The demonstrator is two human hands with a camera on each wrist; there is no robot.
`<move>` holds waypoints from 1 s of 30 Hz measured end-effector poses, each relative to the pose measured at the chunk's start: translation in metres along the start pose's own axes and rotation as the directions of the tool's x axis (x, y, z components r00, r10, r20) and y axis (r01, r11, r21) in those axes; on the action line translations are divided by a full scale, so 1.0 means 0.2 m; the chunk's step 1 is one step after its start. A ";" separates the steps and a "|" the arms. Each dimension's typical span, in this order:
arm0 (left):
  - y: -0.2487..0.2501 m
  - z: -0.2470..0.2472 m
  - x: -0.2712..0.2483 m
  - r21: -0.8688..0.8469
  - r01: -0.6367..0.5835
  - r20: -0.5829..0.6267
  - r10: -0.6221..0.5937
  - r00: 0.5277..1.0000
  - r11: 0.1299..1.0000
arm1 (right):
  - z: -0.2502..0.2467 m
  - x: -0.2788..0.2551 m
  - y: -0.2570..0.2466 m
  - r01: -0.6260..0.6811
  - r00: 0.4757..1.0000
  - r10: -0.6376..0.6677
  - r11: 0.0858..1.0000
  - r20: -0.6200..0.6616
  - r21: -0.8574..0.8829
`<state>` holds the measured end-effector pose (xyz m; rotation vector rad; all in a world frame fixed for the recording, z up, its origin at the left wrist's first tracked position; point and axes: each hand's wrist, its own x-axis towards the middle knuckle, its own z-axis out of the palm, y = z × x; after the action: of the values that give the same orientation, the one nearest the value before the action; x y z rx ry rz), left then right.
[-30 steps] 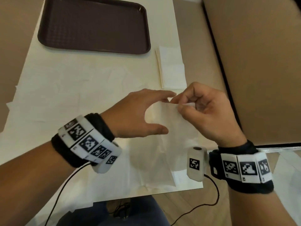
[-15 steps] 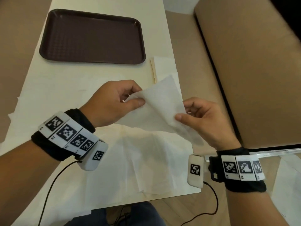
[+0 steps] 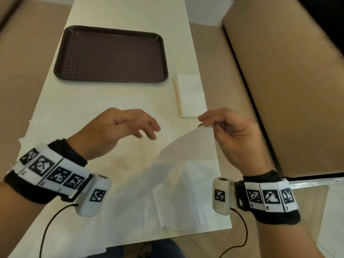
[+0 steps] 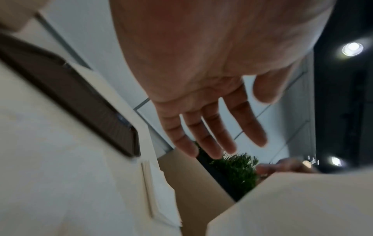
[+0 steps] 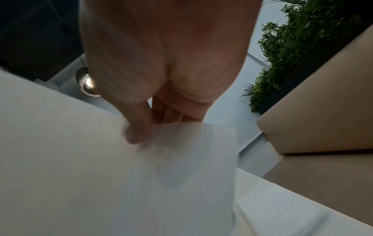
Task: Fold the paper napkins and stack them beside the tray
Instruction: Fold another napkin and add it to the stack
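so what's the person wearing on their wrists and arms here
Both forearms are bare, with no sleeves. Each wrist carries a black fabric band wrapped with a row of white tiles printed with black square codes. A white rounded camera pod with its own code tag hangs off the left wrist and another off the right wrist, each trailing a thin black cable.

The head camera looked steeply down over the table (image 3: 119, 19). Each wrist camera sat low and close under its palm, aimed forward and upward. The head and left wrist views shared the tray (image 3: 111, 53) (image 4: 76, 89); both wrist views shared the foliage (image 4: 236, 170) (image 5: 292, 47).
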<state>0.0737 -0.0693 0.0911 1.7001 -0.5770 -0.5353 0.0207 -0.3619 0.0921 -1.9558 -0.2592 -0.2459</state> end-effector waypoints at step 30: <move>-0.11 0.09 0.24 -0.109 0.277 0.339 -0.226 0.913 0.955 | -0.03 0.17 0.04 0.035 0.991 -0.051 0.992 0.127 0.125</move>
<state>0.1009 -0.1103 0.0645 1.5561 -0.5340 -1.0350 0.0550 -0.3675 0.0973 -1.8484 -0.3938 -0.1273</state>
